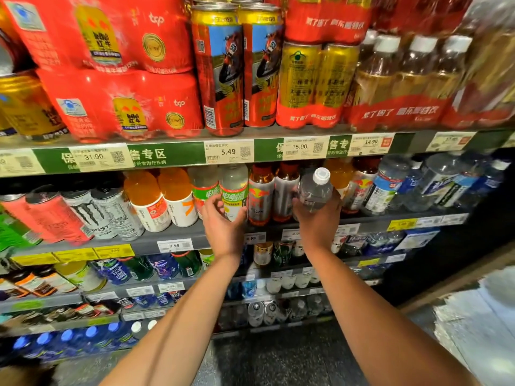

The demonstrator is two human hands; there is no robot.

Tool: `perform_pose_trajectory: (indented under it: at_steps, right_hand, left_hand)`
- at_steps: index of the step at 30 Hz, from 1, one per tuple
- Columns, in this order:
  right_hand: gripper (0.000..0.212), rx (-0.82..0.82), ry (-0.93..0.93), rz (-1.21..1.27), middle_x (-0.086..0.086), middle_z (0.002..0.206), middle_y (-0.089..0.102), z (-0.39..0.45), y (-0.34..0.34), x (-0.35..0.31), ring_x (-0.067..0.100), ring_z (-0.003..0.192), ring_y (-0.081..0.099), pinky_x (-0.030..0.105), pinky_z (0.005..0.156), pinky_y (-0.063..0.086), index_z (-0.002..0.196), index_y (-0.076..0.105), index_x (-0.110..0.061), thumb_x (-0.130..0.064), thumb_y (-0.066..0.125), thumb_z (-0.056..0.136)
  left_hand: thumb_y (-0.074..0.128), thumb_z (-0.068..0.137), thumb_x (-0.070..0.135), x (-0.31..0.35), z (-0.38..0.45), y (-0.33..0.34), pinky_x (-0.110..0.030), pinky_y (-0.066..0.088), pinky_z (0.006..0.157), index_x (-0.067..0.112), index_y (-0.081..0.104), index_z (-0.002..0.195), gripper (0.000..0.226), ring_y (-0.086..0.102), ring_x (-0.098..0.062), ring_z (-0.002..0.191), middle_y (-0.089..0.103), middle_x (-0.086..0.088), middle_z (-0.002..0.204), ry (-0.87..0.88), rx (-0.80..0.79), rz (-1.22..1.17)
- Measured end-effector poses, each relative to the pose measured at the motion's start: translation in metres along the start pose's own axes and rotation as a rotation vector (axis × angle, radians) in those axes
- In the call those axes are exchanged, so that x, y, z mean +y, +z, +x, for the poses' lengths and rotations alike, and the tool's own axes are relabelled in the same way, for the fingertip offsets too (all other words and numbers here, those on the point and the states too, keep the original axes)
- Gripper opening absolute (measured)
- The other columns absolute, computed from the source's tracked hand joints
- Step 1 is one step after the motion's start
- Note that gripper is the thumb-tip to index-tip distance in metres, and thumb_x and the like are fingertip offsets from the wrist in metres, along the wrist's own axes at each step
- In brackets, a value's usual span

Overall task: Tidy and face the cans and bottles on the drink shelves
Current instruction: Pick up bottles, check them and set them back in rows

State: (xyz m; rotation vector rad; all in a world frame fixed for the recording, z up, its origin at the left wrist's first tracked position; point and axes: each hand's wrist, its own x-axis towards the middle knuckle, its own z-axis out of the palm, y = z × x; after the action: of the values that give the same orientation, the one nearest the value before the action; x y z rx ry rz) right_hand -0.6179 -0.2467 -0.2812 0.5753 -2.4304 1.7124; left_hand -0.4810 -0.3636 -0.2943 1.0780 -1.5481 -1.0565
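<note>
My right hand [317, 218] grips a clear bottle with a white cap [316, 188], held tilted in front of the second shelf [178, 236]. Behind it stand brown-topped silver and red bottles [260, 195]. My left hand [223, 221] curls its fingers round the base of a pale bottle with a green and red label [234, 190], which stands at the shelf's front edge beside a matching bottle [204, 188]. Orange drink bottles [163, 197] stand to the left of those.
Monster cans [94, 210] lean at the left of the same shelf; water bottles [390, 185] fill its right. Above, the top shelf holds red multipacks [117, 101], tall red cans [220, 71] and shrink-wrapped bottles [404, 79]. Lower shelves carry more drinks. Floor lies below.
</note>
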Motion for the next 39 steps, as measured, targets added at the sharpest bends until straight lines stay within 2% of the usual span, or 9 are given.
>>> perform_pose_trajectory:
  at_steps: [4, 7, 12, 15, 19, 25, 30, 35, 39]
  right_hand:
    - [0.086, 0.060, 0.054, 0.057, 0.008, 0.128, 0.064, 0.000, -0.011, -0.001, 0.024, 0.112, 0.063, 0.031, 0.087, 0.051, 0.142, 0.042, -0.015, -0.041, 0.085, 0.073]
    - [0.097, 0.000, 0.103, 0.189, -0.001, 0.130, 0.064, -0.001, -0.027, 0.004, 0.014, 0.116, 0.062, 0.036, 0.099, 0.052, 0.148, 0.037, -0.020, -0.046, 0.087, 0.069]
    - [0.077, 0.051, 0.134, 0.371, -0.008, 0.127, 0.063, 0.001, -0.057, 0.006, 0.009, 0.117, 0.061, 0.036, 0.104, 0.049, 0.135, 0.046, -0.031, -0.031, 0.089, 0.071]
    - [0.072, 0.100, 0.164, 0.434, -0.016, 0.125, 0.060, 0.008, -0.080, 0.010, -0.002, 0.112, 0.061, 0.033, 0.105, 0.049, 0.133, 0.048, -0.033, -0.019, 0.087, 0.075]
    - [0.074, 0.092, 0.209, 0.494, -0.016, 0.126, 0.060, 0.021, -0.120, 0.027, -0.015, 0.106, 0.059, 0.011, 0.093, 0.050, 0.138, 0.044, -0.029, -0.014, 0.085, 0.078]
    - [0.075, 0.087, 0.231, 0.486, -0.006, 0.121, 0.066, 0.057, -0.190, 0.061, -0.001, 0.106, 0.066, 0.015, 0.086, 0.053, 0.137, 0.045, -0.018, -0.015, 0.086, 0.075]
    - [0.056, 0.075, 0.200, 0.468, -0.012, 0.105, 0.067, 0.089, -0.248, 0.098, -0.008, 0.089, 0.067, 0.010, 0.074, 0.050, 0.125, 0.051, -0.016, -0.002, 0.080, 0.079]
    - [0.059, 0.055, 0.213, 0.482, 0.002, 0.117, 0.069, 0.119, -0.303, 0.135, 0.007, 0.104, 0.068, 0.018, 0.084, 0.054, 0.131, 0.051, -0.013, -0.007, 0.081, 0.080]
    - [0.055, 0.051, 0.222, 0.524, 0.000, 0.116, 0.069, 0.133, -0.338, 0.155, 0.009, 0.104, 0.068, 0.017, 0.085, 0.054, 0.126, 0.052, -0.020, -0.007, 0.081, 0.080]
  left_hand:
    - [0.087, 0.073, 0.022, 0.003, -0.007, 0.005, -0.046, 0.051, 0.075, 0.030, 0.050, 0.110, 0.053, 0.051, -0.026, 0.076, 0.050, -0.004, 0.090, 0.010, 0.012, -0.040]
    - [0.087, 0.075, 0.026, 0.012, -0.015, 0.011, -0.039, 0.047, 0.069, 0.043, 0.047, 0.102, 0.051, 0.048, -0.021, 0.074, 0.050, -0.001, 0.088, 0.057, -0.031, -0.055]
    - [0.086, 0.075, 0.010, 0.025, -0.031, 0.030, -0.014, 0.042, 0.068, 0.028, 0.053, 0.101, 0.045, 0.047, -0.002, 0.070, 0.058, -0.008, 0.092, 0.108, -0.096, -0.051]
    - [0.084, 0.075, 0.005, 0.031, -0.043, 0.049, -0.020, 0.049, 0.067, 0.034, 0.053, 0.101, 0.051, 0.051, -0.003, 0.070, 0.058, -0.005, 0.091, 0.062, -0.142, -0.100]
    - [0.083, 0.071, 0.043, 0.034, -0.066, 0.083, -0.043, 0.054, 0.072, 0.052, 0.052, 0.097, 0.041, 0.057, -0.013, 0.074, 0.059, 0.006, 0.090, 0.084, -0.169, -0.076]
    - [0.080, 0.076, 0.032, 0.060, -0.119, 0.151, -0.041, 0.053, 0.070, 0.041, 0.054, 0.098, 0.036, 0.057, -0.013, 0.071, 0.058, 0.007, 0.084, 0.114, -0.244, -0.049]
    - [0.083, 0.079, 0.020, 0.089, -0.161, 0.209, -0.013, 0.046, 0.070, 0.033, 0.053, 0.097, 0.037, 0.059, -0.001, 0.073, 0.059, 0.009, 0.080, 0.141, -0.292, 0.001]
    - [0.081, 0.077, 0.036, 0.115, -0.199, 0.277, -0.032, 0.056, 0.079, 0.034, 0.058, 0.107, 0.038, 0.064, -0.015, 0.083, 0.061, 0.000, 0.091, 0.165, -0.365, -0.027]
    - [0.084, 0.079, 0.026, 0.150, -0.218, 0.327, -0.030, 0.055, 0.084, 0.029, 0.057, 0.113, 0.044, 0.061, -0.003, 0.094, 0.058, 0.009, 0.104, 0.230, -0.435, -0.011]
